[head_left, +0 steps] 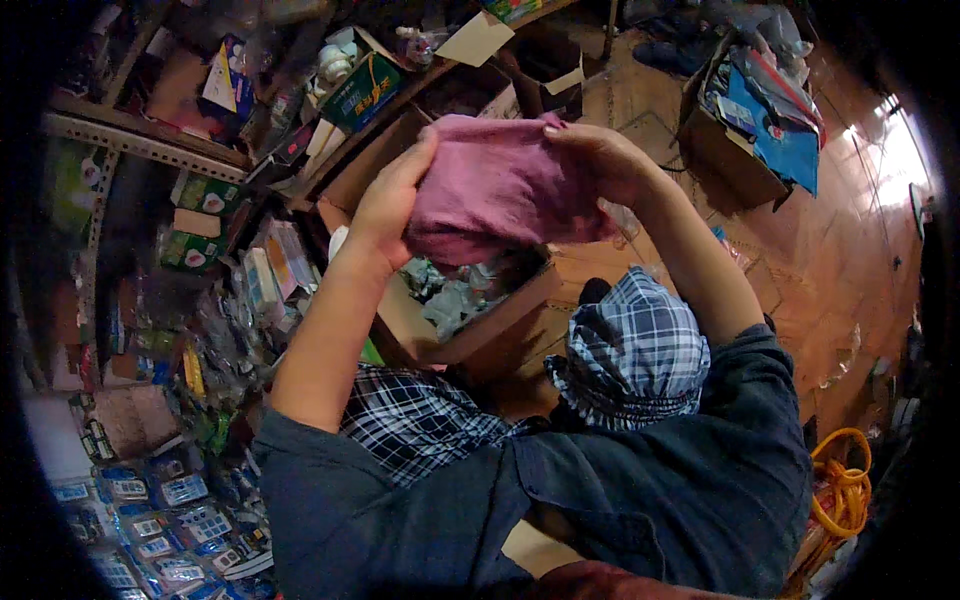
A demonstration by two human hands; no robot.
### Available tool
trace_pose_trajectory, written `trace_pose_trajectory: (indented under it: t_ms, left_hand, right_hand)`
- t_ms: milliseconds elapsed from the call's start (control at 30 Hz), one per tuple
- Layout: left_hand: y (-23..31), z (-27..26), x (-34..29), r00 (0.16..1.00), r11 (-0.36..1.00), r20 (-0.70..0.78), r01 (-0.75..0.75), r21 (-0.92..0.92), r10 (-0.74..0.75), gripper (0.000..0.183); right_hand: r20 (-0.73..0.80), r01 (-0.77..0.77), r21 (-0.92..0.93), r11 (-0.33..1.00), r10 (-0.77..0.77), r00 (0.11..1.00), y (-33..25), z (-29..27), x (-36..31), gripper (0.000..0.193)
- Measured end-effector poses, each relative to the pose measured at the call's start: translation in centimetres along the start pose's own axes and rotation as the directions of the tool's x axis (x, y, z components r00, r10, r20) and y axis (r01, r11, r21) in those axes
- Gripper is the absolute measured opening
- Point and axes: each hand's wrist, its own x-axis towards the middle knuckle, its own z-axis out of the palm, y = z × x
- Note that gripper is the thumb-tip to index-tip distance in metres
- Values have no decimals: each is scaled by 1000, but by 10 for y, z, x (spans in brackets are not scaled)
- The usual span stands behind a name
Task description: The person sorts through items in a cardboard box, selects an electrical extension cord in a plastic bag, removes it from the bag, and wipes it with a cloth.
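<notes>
A folded, mauve-pink cloth point(500, 185) is held up in front of me, stretched between my two hands. My left hand point(393, 205) grips its left edge, with the palm against the side and the fingers partly hidden. At the upper right corner my right hand point(605, 165) is closed on the fabric, some of its fingers behind it. Below the cloth stands an open cardboard box point(500, 318) with crumpled clear and pale plastic wrappers point(455, 300) inside. The cloth hides the far part of this box.
Shelves with a perforated metal edge point(150, 140) stand at the left, above piled packets. Blue-and-white blister packs point(180, 520) lie at the lower left. A stuffed carton point(735, 145) sits at the far right on the wooden floor point(800, 270). Orange rope point(845, 490) is coiled at the lower right.
</notes>
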Motion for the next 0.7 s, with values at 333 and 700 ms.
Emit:
trace_pose_trajectory:
  t_ms: [333, 700]
  left_hand:
    - [8, 39, 29, 991, 809, -36, -86, 581, 131, 35]
    - [-98, 108, 11, 727, 258, 531, -665, 701, 435, 48]
  right_hand:
    - [61, 166, -409, 897, -155, 986, 36, -13, 12, 28]
    - [347, -131, -823, -553, -672, 654, -7, 6, -49, 18]
